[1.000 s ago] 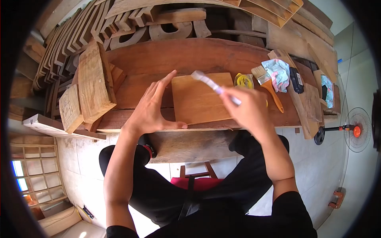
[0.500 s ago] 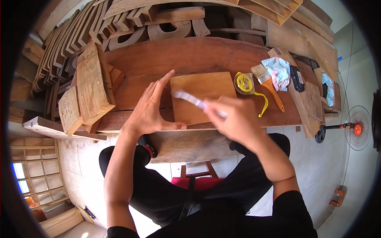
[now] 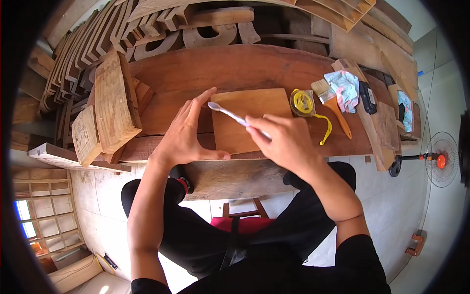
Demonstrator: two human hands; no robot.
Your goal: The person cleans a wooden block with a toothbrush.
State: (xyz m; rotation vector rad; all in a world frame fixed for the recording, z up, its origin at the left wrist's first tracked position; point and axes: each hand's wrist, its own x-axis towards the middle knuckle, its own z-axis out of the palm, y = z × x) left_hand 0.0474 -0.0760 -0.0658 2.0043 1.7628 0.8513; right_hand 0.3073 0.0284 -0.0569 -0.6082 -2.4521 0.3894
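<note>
A flat rectangular wooden board (image 3: 254,105) lies near the front edge of the reddish-brown bench (image 3: 196,68). My left hand (image 3: 183,130) spans the board's left end, thumb at the near edge and fingertips at the far left corner, holding it between them. Pinched in my right hand (image 3: 284,139) is a toothbrush (image 3: 230,115) with a pale handle, its head pointing left over the board's left edge, close to my left fingers. A yellow tape measure (image 3: 302,102) with a yellow strap sits just right of the board.
Farther right lie an orange-handled paintbrush (image 3: 338,115), a crumpled patterned cloth (image 3: 344,88) and a black device (image 3: 367,98). Wooden blocks (image 3: 115,103) stand at the left end. Cut wood pieces (image 3: 215,18) are stacked behind the bench, and a fan (image 3: 440,160) stands at right.
The toothbrush head, blurred earlier, has moved slightly left and up, and my right hand has shifted a little with it. My left hand and the board stay nearly still.
</note>
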